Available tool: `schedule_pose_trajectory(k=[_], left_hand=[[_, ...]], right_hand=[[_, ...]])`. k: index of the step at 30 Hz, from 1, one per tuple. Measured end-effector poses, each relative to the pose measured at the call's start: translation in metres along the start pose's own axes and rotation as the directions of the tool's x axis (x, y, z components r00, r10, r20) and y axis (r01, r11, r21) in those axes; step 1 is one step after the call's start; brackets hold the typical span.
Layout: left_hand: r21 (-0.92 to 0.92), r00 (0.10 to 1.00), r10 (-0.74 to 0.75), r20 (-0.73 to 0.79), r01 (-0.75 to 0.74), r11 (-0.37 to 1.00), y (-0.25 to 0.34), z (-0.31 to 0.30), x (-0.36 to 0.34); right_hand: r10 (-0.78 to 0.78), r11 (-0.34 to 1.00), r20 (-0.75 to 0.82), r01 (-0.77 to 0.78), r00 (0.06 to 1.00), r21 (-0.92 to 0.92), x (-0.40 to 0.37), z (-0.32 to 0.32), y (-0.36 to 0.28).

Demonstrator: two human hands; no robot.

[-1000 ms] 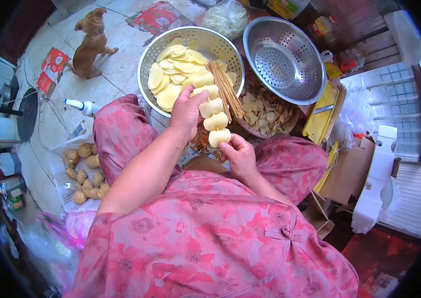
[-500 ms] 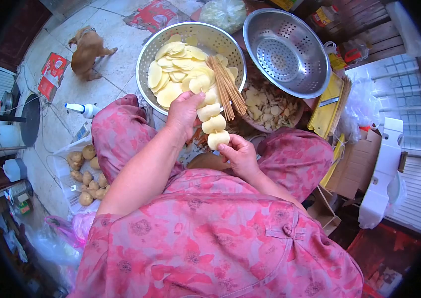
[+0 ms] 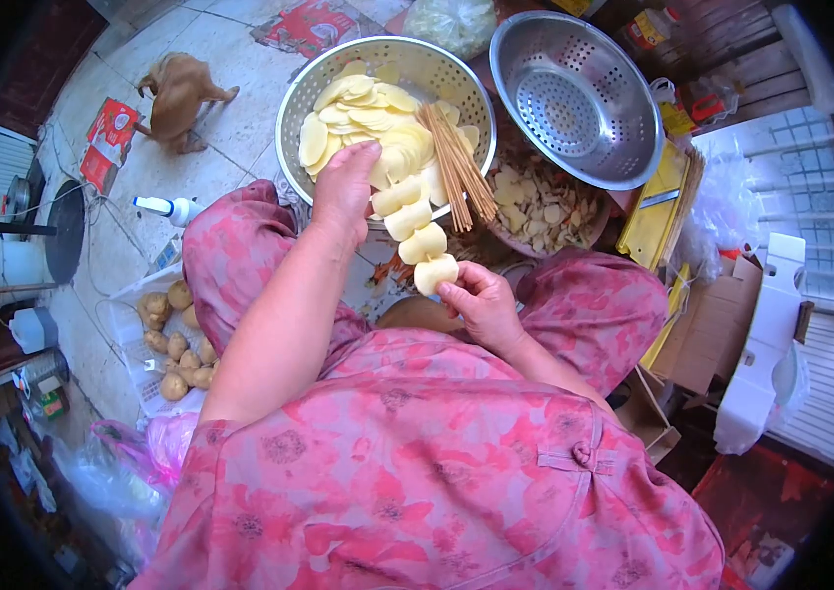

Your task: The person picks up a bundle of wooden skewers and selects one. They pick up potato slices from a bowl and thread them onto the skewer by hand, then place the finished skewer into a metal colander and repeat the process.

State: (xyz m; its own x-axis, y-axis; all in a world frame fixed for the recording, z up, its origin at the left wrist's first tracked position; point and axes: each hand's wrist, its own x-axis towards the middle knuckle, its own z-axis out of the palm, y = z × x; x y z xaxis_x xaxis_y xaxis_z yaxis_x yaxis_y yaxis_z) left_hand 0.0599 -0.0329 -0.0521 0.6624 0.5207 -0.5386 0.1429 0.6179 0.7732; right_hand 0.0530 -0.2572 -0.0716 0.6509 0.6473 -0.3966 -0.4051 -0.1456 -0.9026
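Observation:
My right hand (image 3: 486, 307) pinches the bottom end of a skewer of potato slices (image 3: 415, 224), where the lowest slice rests against its fingertips. Several pale slices are threaded along it, with gaps between them. My left hand (image 3: 344, 187) is closed at the skewer's upper end, its fingers against a potato slice (image 3: 389, 165); part of its grip is hidden. Beyond is a steel colander (image 3: 289, 128) of loose potato slices (image 3: 363, 108). A bundle of wooden skewers (image 3: 458, 169) lies across its right rim.
An empty steel colander (image 3: 574, 108) leans over a basin of peelings and scraps (image 3: 545, 211). Whole potatoes (image 3: 176, 344) fill a white basket (image 3: 142, 379) at left. A brown dog (image 3: 179, 98) stands on the tiles. Cardboard (image 3: 717, 315) and a yellow board with a blade (image 3: 655, 202) are at right.
My left hand has shifted up and left along the skewer's top end. My right hand keeps its hold on the lower end. The dog has moved slightly.

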Motion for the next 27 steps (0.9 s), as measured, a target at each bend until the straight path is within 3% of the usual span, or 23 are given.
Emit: schedule_pose_trajectory(k=[3,11,20,24,27], left_hand=[[-0.01,0.999,0.03,0.021,-0.03,1.0,-0.002,-0.001,0.001],[-0.038,0.988,-0.064,0.137,0.07,0.997,-0.004,-0.003,-0.006],[-0.091,0.983,-0.019,0.18,0.036,0.995,-0.008,-0.006,-0.002],[-0.074,0.986,-0.002,0.164,0.015,0.997,-0.007,-0.005,-0.003],[0.01,0.981,-0.08,0.176,0.079,0.997,-0.004,0.001,-0.016]], right_hand=[[0.01,1.0,0.025,-0.009,1.0,-0.009,-0.002,0.0,-0.002],[0.041,0.998,0.019,-0.042,0.999,0.055,-0.009,-0.003,-0.001],[0.031,0.997,0.023,-0.033,0.999,0.076,-0.009,-0.004,-0.003],[0.023,0.991,0.003,-0.023,1.0,0.13,-0.007,-0.004,-0.004],[-0.004,0.984,-0.056,0.014,0.998,0.178,-0.003,-0.005,-0.003]])
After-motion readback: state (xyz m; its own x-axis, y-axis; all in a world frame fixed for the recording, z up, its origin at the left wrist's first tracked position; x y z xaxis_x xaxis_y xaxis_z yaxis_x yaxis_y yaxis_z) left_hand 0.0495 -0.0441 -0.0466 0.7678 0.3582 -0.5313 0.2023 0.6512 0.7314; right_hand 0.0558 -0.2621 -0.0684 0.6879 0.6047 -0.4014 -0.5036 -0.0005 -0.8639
